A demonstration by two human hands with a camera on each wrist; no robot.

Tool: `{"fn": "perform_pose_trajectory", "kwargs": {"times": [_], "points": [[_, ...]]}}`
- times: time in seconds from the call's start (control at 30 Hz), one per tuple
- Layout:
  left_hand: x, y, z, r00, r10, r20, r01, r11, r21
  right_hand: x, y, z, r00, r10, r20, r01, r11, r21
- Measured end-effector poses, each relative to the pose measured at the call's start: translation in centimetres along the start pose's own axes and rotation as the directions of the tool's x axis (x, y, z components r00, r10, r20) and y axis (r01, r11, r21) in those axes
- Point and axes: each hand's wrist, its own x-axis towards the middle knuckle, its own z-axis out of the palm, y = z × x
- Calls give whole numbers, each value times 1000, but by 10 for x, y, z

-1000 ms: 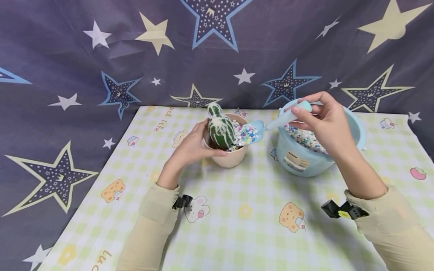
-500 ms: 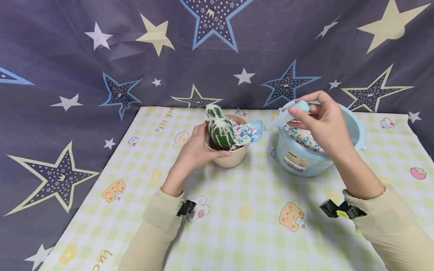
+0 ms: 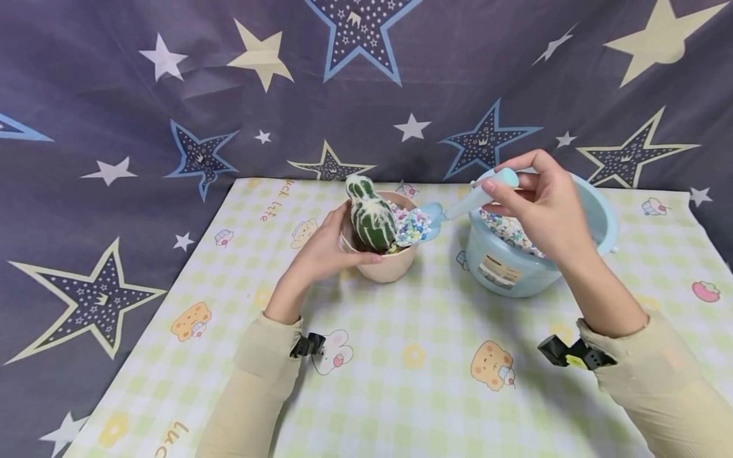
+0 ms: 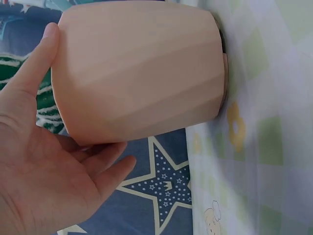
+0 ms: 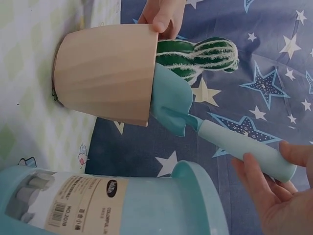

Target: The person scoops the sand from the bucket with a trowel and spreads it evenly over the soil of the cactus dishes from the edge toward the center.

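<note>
Here, a pale blue plastic tub (image 3: 518,270) of coloured pebbles (image 3: 506,230) bears a label reading "COLORFUL LIFE, NO.2018", legible in the right wrist view. The checked tablecloth (image 3: 401,356) shows the words "Luck Life" among cartoon bears. The left hand (image 3: 326,245) curls round a pink flowerpot (image 3: 389,267) holding a green cactus (image 3: 369,216). The right hand (image 3: 544,203) pinches a blue trowel (image 3: 458,207), its blade resting on the pot's rim. A star-patterned backdrop (image 3: 172,95) hangs behind.
</note>
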Motion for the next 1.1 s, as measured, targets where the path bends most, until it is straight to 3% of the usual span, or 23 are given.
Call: {"fn": "perform_pose_trajectory", "kwargs": {"times": [0.27, 0.53, 0.8, 1.1], "points": [[-5, 7, 4, 999, -42, -24, 43, 998, 54, -2, -2, 2, 1000, 20, -6, -20, 995, -94], [-9, 14, 7, 996, -82, -39, 86, 991, 100, -5, -5, 7, 999, -34, -2, 33, 978, -207], [1, 6, -6, 996, 78, 31, -78, 997, -4, -5, -9, 6, 1000, -28, 4, 28, 973, -231], [0, 4, -4, 1000, 24, -2, -24, 996, 86, -6, -14, 9, 999, -53, 0, 50, 942, -332]]}}
